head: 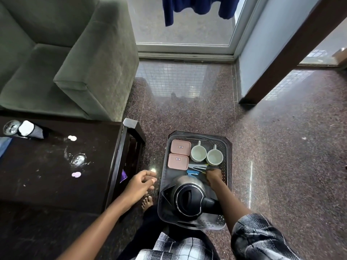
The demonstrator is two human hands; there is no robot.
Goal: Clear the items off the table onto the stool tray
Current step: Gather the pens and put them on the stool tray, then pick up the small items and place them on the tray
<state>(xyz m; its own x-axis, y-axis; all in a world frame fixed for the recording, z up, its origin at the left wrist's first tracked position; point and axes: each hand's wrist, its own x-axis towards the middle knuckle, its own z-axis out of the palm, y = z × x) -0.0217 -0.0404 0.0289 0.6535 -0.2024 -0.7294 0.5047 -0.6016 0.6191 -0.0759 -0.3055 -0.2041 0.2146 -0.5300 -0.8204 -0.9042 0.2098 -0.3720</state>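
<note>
Tray [224,147] sits on a dark stool whose corners show at the far end; it's grey, perforated, w/ a handle slot at the far rim. On it, counted: 2 pink lidded boxes [180,146], each w/ a small label, stacked one behind the other along the left side; 2 pale cups [198,153], side by side, handles pointing away; 1 steel kettle [189,197] w/ black lid & handle at the near end; 1 small blue item [192,173] just beyond the kettle; a few thin pale strips [198,167] btwn the cups & the kettle, exact no. can't be told.

Right hand [214,176] is down in the tray just right of the blue item, fingers curled downward at the strips; whether it pinches anything can't be told. Left hand [141,182] hangs loose btwn table & tray, fingers half-curled, holding nothing.

Table [56,166] at left: dark, glossy top w/ pale smears & a wet ring; on it 1 clear glass [11,127] at the far left, 1 black-and-white tube-shaped item [31,129] lying beside the glass, 2 small blobs, one white [72,138], one lilac [76,174]; 1 purple scrap [124,176] pokes out under the table edge.

Room: speckled polished stone floor [281,147]; green armchair [65,53] behind the table; glass door [184,21] w/ blue cloth [197,6] hanging outside; dark wood post [293,47] at right. 1 bare foot [147,201] shows by the stool; checked sleeve [253,235] on the right arm.
</note>
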